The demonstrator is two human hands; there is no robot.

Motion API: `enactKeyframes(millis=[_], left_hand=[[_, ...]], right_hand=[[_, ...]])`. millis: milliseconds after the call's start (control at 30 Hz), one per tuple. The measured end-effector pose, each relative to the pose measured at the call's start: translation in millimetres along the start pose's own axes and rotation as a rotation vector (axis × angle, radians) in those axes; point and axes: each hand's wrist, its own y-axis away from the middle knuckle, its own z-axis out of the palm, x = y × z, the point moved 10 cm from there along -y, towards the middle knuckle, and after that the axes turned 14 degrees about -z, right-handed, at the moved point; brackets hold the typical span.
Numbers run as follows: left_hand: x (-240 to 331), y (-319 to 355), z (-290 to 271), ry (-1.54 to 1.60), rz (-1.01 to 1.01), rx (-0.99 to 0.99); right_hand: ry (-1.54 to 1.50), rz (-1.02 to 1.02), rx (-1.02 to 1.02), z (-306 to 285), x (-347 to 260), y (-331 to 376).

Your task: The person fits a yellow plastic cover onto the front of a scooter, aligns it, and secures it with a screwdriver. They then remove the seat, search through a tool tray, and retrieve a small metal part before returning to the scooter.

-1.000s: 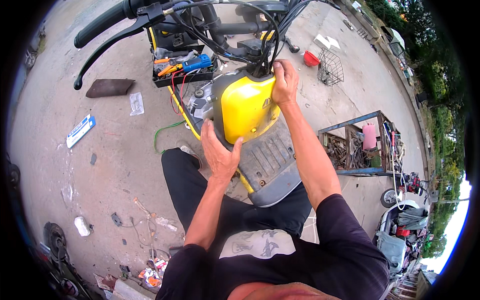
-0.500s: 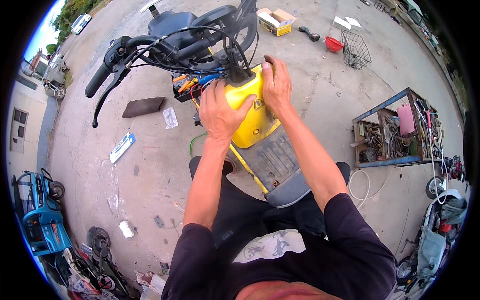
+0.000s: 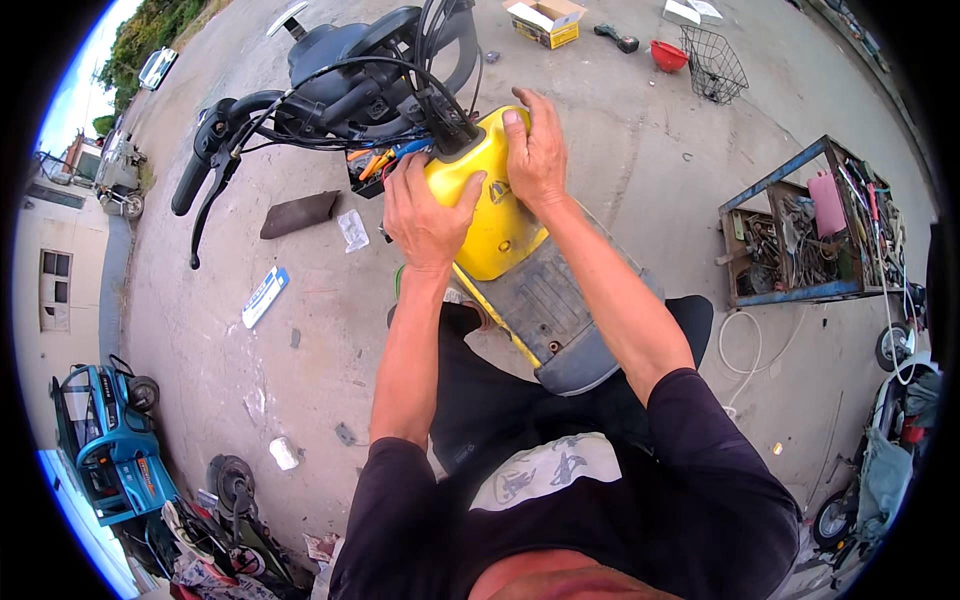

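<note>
A yellow scooter body panel [image 3: 495, 230] stands below the black handlebars [image 3: 300, 110], above a grey footboard [image 3: 545, 310]. My left hand [image 3: 425, 215] grips the panel's left edge, fingers spread over it. On the panel's upper right side rests my right hand [image 3: 535, 150], thumb on its top edge. Bundled cables [image 3: 400, 90] run down behind the panel. Coloured wires [image 3: 380, 160] show just left of my left hand.
A blue metal rack of tools and parts [image 3: 810, 235] stands to the right. A wire basket [image 3: 715, 65], red bowl [image 3: 668, 55] and cardboard box [image 3: 545, 20] lie on the concrete behind. A small blue vehicle [image 3: 105, 440] sits far left; another scooter [image 3: 890, 440] far right.
The view has swung, with the handlebars now upper left. My left hand moved up from the panel's lower edge onto its left side; my right hand stays on the top right.
</note>
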Motion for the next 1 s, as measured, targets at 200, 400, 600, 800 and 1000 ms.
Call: enactKeyframes(millis=[200, 400, 600, 800, 1000], left_hand=[[-7, 2, 0, -0.010, 0.005, -0.001], [-9, 3, 12, 0.035, 0.009, 0.021], [-17, 2, 11, -0.009, 0.040, -0.022], [-9, 5, 16, 0.063, 0.027, 0.017], [-16, 3, 10, 0.000, 0.027, -0.031]], right_hand=[[-0.096, -0.062, 0.223, -43, -43, 27], [0.114, -0.227, 0.060, 5, -46, 35], [0.090, -0.147, 0.055, -2, -59, 39], [0.147, -0.158, 0.048, 3, -48, 36], [0.100, -0.131, 0.030, 11, -47, 44]])
